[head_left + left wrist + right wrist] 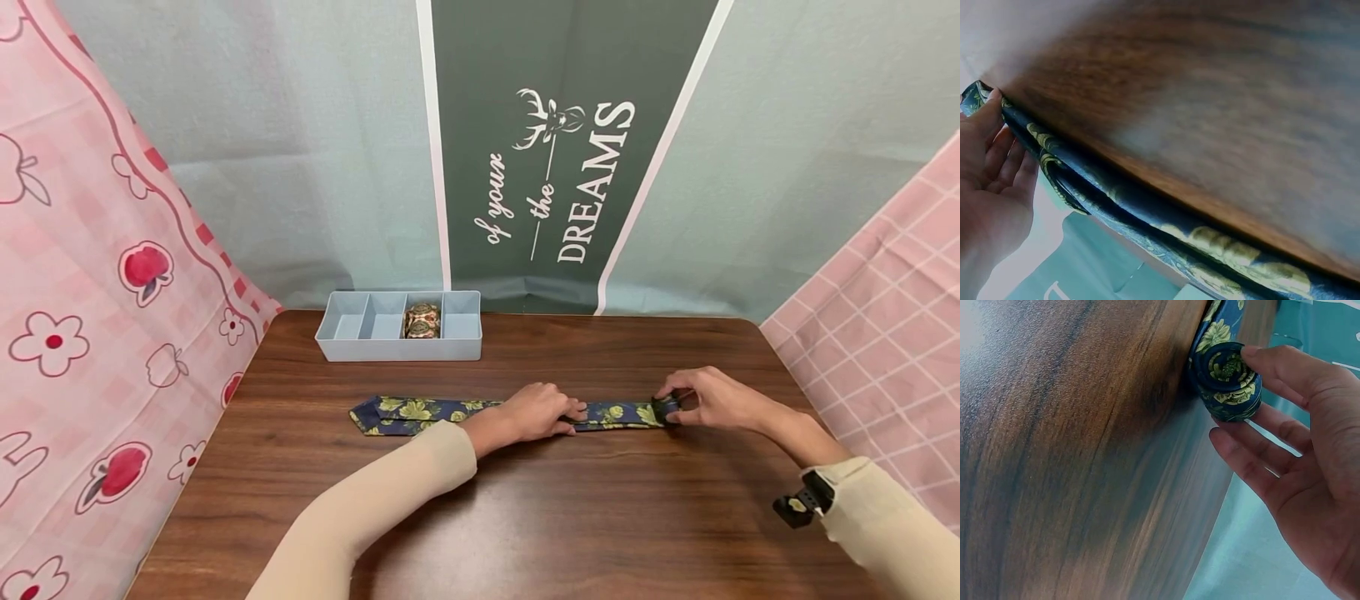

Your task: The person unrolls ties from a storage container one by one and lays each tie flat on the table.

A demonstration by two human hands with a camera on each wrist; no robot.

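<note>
A dark blue necktie (416, 410) with yellow-green flowers lies lengthwise across the wooden table, its wide pointed tip at the left. The right end is wound into a coil (1229, 374), whose spiral side shows in the right wrist view. My right hand (708, 398) holds this coil between thumb and fingers. My left hand (534, 410) rests on the flat middle of the tie, thumb at the near edge and fingers towards the far edge. In the left wrist view, the tie's folded layers (1129, 200) stand slightly apart near the hand.
Behind the tie stands a light blue divided box (397, 350). A patterned, rolled piece of cloth (422, 321) sits in its third compartment from the left. The wooden table (525, 517) ends against a grey-green curtain (315, 167), with pink cloths at both sides.
</note>
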